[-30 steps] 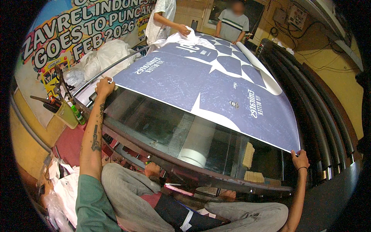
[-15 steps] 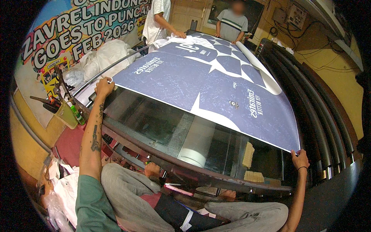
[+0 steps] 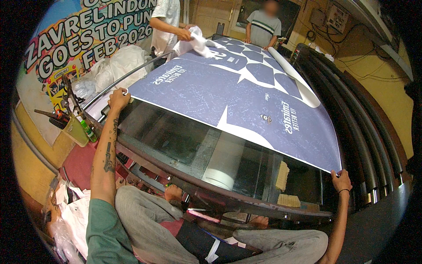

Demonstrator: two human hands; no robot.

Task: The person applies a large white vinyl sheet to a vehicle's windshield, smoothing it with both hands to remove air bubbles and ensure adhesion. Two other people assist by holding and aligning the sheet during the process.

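A wide sheet of printed paper (image 3: 206,97), dark blue with white patterns, lies across the dark table (image 3: 176,145). My left hand (image 3: 118,99) is closed on its near left corner. At the near right corner, my right hand (image 3: 341,181) pinches the same sheet. The sheet's near edge runs fairly straight between my hands, and its right side curls up into a white roll (image 3: 292,77). Beyond, a co-worker in a white shirt (image 3: 165,26) lifts white cloth (image 3: 195,42) above the sheet's far left part.
Long dark rollers (image 3: 351,114) run along the right. Two ribbed tan pieces (image 3: 289,201) lie on the near table edge. A tub of tools (image 3: 75,132) stands at left, by a metal rail (image 3: 118,81). Another person (image 3: 263,28) stands at the far end.
The co-worker in white has moved left and raised the white cloth off the far part of the sheet. My hands and the near edge of the sheet stay in place.
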